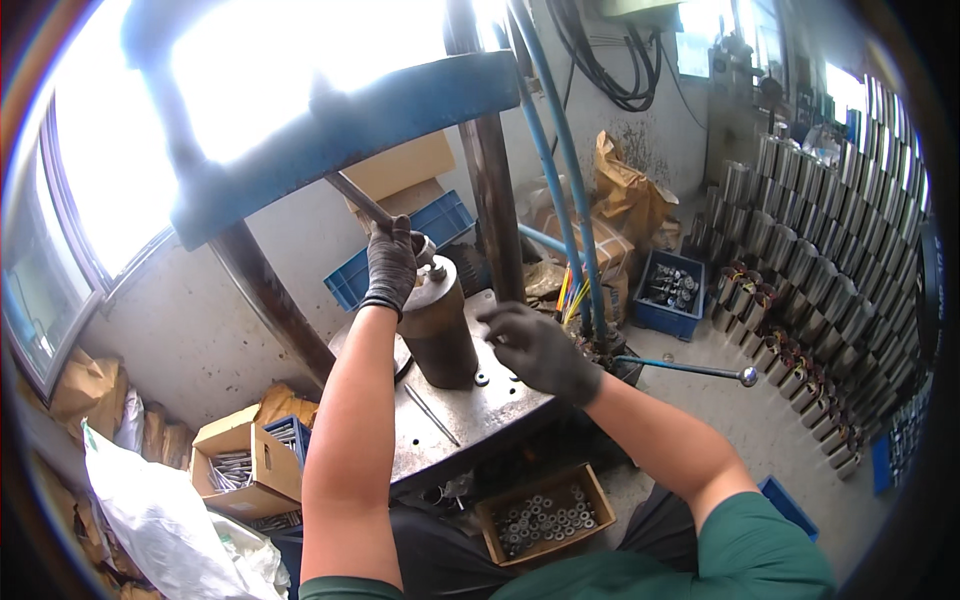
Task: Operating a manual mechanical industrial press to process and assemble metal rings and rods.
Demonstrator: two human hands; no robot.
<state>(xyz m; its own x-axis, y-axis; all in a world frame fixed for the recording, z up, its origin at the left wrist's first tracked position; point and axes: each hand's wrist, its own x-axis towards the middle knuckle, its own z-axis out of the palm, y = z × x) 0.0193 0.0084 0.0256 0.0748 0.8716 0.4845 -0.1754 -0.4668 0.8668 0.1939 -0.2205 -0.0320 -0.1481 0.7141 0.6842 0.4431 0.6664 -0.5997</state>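
Observation:
My left hand (392,262), in a dark grey glove, is closed round the lower end of a metal rod (357,197) that slants up under the blue press beam. Beside its fingers a small metal ring-shaped part (424,248) shows at the top of a dark steel cylinder (441,335); its contact with my fingers is partly hidden. The cylinder stands upright on the metal press table (470,415). To its right hovers my gloved right hand (543,352), fingers loosely bent and apart, holding nothing visible. A thin metal rod (432,415) and small washers (482,379) lie on the table.
The blue press beam (350,125) spans above, between steel columns (492,200). A blue lever with a ball end (690,369) juts right. A box of small metal rings (545,522) sits by my legs. Stacked metal cylinders (830,220) fill the right; a carton of metal pins (245,465) stands left.

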